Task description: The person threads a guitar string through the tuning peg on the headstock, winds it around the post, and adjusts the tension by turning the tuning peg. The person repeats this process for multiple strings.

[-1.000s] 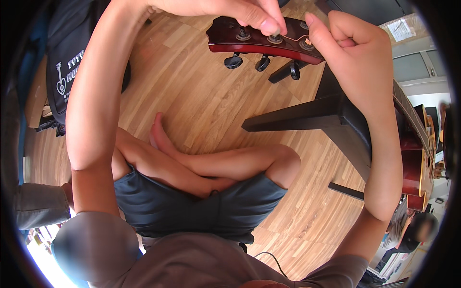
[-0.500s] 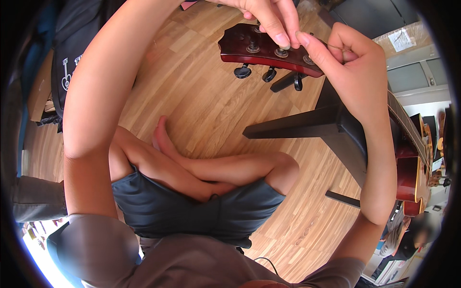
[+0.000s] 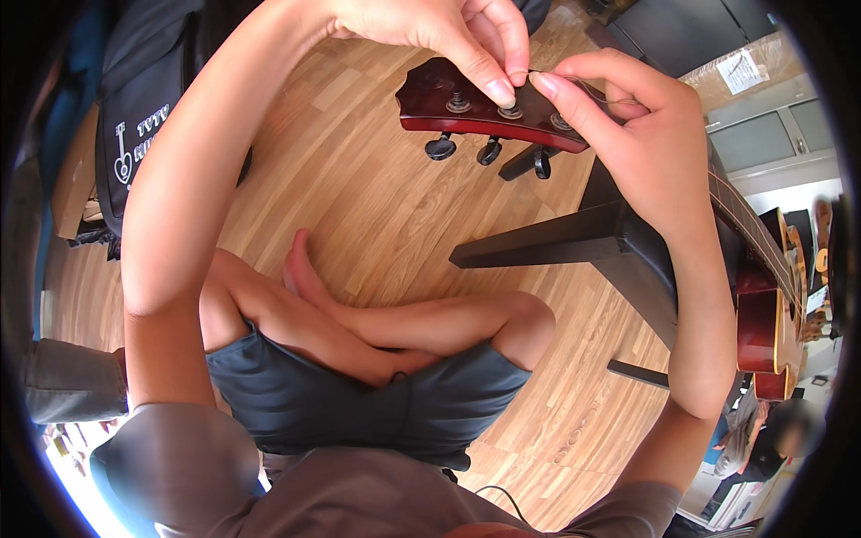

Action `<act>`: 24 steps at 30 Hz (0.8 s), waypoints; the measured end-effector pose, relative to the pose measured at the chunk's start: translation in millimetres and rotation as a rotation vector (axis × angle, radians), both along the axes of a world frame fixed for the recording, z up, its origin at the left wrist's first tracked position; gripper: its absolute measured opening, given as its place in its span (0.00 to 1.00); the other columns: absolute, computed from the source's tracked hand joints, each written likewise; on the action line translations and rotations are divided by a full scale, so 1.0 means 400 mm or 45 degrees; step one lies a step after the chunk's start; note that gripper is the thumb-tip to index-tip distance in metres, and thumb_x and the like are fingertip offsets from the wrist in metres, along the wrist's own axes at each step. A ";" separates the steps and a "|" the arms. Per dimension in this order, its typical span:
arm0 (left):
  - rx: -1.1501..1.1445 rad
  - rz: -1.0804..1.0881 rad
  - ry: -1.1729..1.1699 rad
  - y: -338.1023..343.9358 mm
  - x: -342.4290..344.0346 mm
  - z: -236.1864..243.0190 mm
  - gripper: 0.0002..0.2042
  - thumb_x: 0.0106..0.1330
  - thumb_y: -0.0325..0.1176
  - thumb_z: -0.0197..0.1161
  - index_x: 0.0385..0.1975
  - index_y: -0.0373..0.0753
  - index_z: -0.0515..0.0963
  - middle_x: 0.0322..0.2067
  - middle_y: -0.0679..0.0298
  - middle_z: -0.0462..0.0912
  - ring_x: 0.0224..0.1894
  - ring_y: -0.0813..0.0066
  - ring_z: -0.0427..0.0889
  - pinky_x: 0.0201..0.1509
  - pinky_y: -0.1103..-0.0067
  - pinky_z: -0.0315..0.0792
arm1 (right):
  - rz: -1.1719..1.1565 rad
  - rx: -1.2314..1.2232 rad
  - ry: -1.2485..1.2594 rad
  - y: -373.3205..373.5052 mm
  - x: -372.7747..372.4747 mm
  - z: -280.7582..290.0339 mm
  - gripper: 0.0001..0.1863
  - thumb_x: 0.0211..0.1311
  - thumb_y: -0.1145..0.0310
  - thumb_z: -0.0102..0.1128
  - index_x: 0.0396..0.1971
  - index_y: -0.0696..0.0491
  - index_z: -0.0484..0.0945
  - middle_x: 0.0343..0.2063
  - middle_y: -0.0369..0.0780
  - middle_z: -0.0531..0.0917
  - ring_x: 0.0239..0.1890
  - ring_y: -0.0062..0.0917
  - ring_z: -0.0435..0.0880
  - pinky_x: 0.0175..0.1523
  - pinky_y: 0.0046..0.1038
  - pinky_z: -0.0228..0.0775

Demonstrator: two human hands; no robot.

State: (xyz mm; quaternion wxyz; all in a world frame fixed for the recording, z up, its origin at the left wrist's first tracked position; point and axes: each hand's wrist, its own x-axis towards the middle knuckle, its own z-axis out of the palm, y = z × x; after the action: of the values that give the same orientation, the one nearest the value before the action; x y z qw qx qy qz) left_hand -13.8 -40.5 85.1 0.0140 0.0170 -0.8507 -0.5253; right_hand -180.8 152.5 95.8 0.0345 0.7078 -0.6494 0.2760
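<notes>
A dark red guitar headstock (image 3: pixel 430 99) juts out at the top, with black tuning pegs (image 3: pixel 489 151) along its near edge and metal posts (image 3: pixel 458 103) on its face. My left hand (image 3: pixel 448 36) comes over it from the left. Its thumb and finger are closed at the middle post, pinching what looks like the end of a thin string. Just beside them, my right hand (image 3: pixel 641 108) pinches the guitar string (image 3: pixel 610 97) between thumb and forefinger, and the string curves back under its fingers. The exact tip of the string is hidden by the fingertips.
The guitar's neck (image 3: pixel 753 215) and red body (image 3: pixel 758 327) stretch away behind my right arm. Under it stands a black bench (image 3: pixel 619 233). A black printed bag (image 3: pixel 134 134) is at the left, a cardboard box (image 3: pixel 744 72) at the far right. My crossed legs (image 3: pixel 404 332) are below.
Both hands and the headstock have shifted slightly left and down in the picture. The fingers stay closed near the middle post.
</notes>
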 end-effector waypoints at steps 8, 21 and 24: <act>0.020 0.122 -0.013 0.035 0.019 0.018 0.10 0.64 0.30 0.76 0.41 0.32 0.86 0.38 0.61 0.91 0.42 0.80 0.87 0.47 0.84 0.80 | 0.027 0.030 -0.001 0.004 0.005 0.011 0.06 0.64 0.69 0.73 0.38 0.54 0.88 0.15 0.24 0.62 0.20 0.08 0.55 0.25 0.20 0.44; 0.064 0.279 0.269 0.072 0.041 -0.042 0.12 0.62 0.23 0.75 0.45 0.33 0.83 0.36 0.62 0.90 0.41 0.79 0.89 0.49 0.82 0.79 | 0.177 0.102 -0.140 -0.010 -0.009 -0.006 0.07 0.67 0.76 0.68 0.42 0.60 0.85 0.29 0.31 0.80 0.24 0.09 0.67 0.28 0.18 0.57; 0.079 0.264 0.318 0.077 0.044 -0.050 0.12 0.62 0.23 0.75 0.44 0.34 0.83 0.35 0.63 0.91 0.40 0.80 0.88 0.46 0.83 0.77 | 0.152 0.145 -0.153 -0.006 0.001 0.000 0.06 0.68 0.76 0.67 0.42 0.60 0.84 0.30 0.32 0.80 0.24 0.09 0.69 0.28 0.17 0.59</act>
State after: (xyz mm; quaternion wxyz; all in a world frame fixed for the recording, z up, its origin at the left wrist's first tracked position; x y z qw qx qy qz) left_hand 3.9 -9.8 65.0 0.1734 0.0398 -0.8194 -0.5449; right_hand -180.4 150.2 96.0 -0.0612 0.7282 -0.6216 0.2820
